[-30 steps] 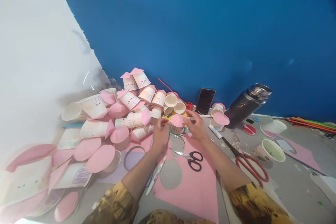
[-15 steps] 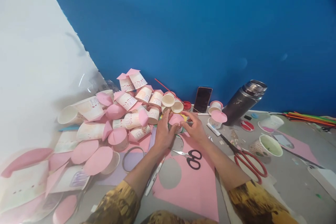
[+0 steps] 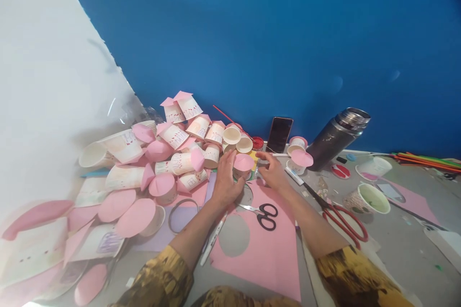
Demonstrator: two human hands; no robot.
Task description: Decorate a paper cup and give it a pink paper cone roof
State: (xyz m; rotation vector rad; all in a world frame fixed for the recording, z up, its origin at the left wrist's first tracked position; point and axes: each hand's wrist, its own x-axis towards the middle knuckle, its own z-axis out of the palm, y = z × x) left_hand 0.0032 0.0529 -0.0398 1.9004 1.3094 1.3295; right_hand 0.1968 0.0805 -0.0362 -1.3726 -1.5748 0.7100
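A small paper cup with a pink paper roof (image 3: 244, 163) stands upside down between my hands. Along its left side lies my left hand (image 3: 227, 180), fingers stretched out and thumb near the cup's front base; whether it touches the cup I cannot tell. My right hand (image 3: 272, 172) is apart from the cup on the right, its fingers spread and holding nothing. Just below the hands, black-handled scissors (image 3: 265, 216) rest on a pink paper sheet (image 3: 268, 259) with round holes cut in it. A white marker (image 3: 212, 243) lies at the sheet's left edge.
Many pink-roofed paper cups (image 3: 167, 189) are heaped on the left. A roll of tape (image 3: 173, 218) lies beside them. At the back stand a phone (image 3: 280, 134) and a dark flask (image 3: 333, 141). Red-handled scissors (image 3: 347, 223) and an open patterned cup (image 3: 369, 199) are on the right.
My right hand has drawn back to the right, off the pink-roofed cup, and its fingers have spread. My left hand stays beside the cup, with its fingers a little looser.
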